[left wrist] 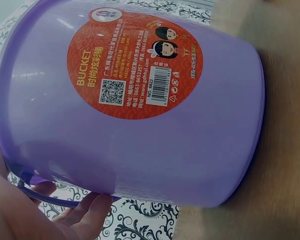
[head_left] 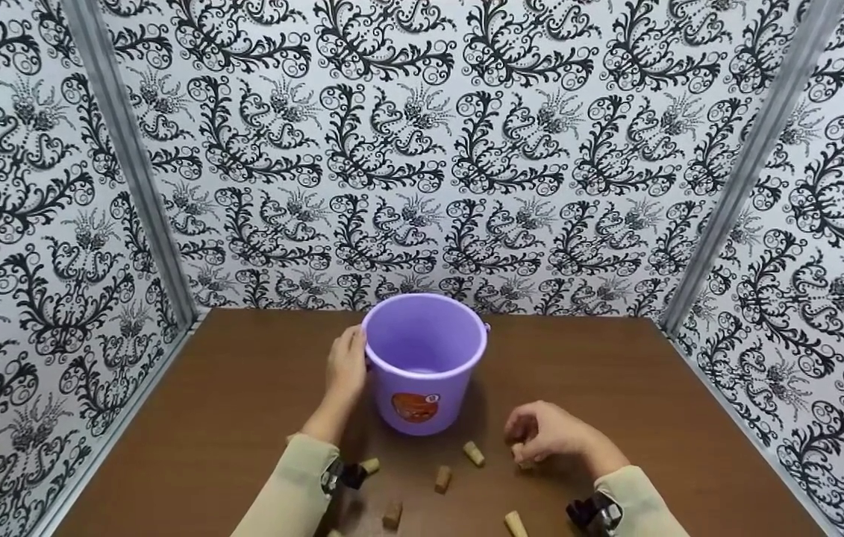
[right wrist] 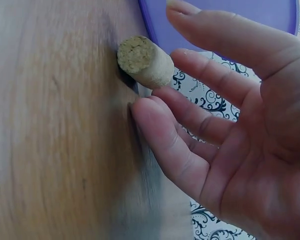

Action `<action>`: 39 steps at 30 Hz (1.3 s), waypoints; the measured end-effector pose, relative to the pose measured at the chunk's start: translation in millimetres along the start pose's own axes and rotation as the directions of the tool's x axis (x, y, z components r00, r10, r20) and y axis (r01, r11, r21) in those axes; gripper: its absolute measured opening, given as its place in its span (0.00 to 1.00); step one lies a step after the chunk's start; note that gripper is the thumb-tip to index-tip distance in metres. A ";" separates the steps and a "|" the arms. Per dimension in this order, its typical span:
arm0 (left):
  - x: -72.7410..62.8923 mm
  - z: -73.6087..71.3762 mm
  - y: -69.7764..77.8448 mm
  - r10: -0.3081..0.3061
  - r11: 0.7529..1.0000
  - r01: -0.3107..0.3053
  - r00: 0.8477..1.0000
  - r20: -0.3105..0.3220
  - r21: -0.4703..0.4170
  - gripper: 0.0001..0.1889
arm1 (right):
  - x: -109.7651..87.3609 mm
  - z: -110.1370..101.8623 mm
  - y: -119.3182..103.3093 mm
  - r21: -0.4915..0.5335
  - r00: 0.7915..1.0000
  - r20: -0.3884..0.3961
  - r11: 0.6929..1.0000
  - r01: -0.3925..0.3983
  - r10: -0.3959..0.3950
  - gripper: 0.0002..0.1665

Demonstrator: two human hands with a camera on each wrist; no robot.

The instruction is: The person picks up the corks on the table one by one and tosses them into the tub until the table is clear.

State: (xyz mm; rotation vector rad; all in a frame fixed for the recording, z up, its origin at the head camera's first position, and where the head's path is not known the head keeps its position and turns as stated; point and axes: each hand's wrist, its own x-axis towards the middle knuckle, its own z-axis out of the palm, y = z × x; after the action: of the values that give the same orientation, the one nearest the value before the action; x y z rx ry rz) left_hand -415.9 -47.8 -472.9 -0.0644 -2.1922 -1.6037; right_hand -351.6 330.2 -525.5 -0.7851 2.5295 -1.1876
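A purple plastic bucket [head_left: 451, 391] stands upright on the brown table, with a red oval label [left wrist: 135, 65] on its side. My left hand [head_left: 347, 363] holds the bucket at its left side, just below the rim; the left wrist view shows the fingers [left wrist: 92, 215] bent beside the thin purple handle [left wrist: 55, 201]. Low over the table, right of the bucket, my right hand [head_left: 552, 432] is by a cork [right wrist: 147, 62]. Its fingers are loosely bent around that cork, and the thumb stands apart from it in the right wrist view.
Several more corks lie scattered in front of the bucket, among them one cork [head_left: 474, 453] near its base, another [head_left: 442, 479] nearer me and a third [head_left: 516, 523] at the lower frame edge. Patterned walls [head_left: 422, 186] enclose the table [head_left: 227, 380] at the back and sides.
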 end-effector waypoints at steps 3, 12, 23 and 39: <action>2.1 1.3 0.4 0.016 1.000 -0.016 1.000 -0.009 -0.005 0.20 | 0.9 -1.5 0.4 -0.003 1.000 0.013 1.000 0.022 -0.022 0.23; 0.9 6.2 -3.1 -0.007 1.000 0.007 1.000 -0.019 -0.004 0.20 | -3.2 2.0 2.8 -0.013 0.997 0.068 1.000 -0.028 0.029 0.24; 3.3 1.9 -0.3 0.003 1.000 -0.003 1.000 -0.019 0.002 0.21 | 3.3 8.0 -3.9 -0.107 0.995 0.030 0.990 -0.088 0.092 0.20; 0.4 2.7 -1.2 0.003 1.000 -0.002 1.000 -0.027 0.016 0.19 | 3.4 15.2 -5.8 -0.183 0.992 -0.061 0.976 -0.121 0.111 0.14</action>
State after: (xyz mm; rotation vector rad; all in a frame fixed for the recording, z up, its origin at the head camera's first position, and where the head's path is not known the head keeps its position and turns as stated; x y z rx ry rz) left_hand -417.4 -45.8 -474.4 -0.0407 -2.1841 -1.5762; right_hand -345.8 315.5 -530.8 -0.6442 2.7167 -0.9558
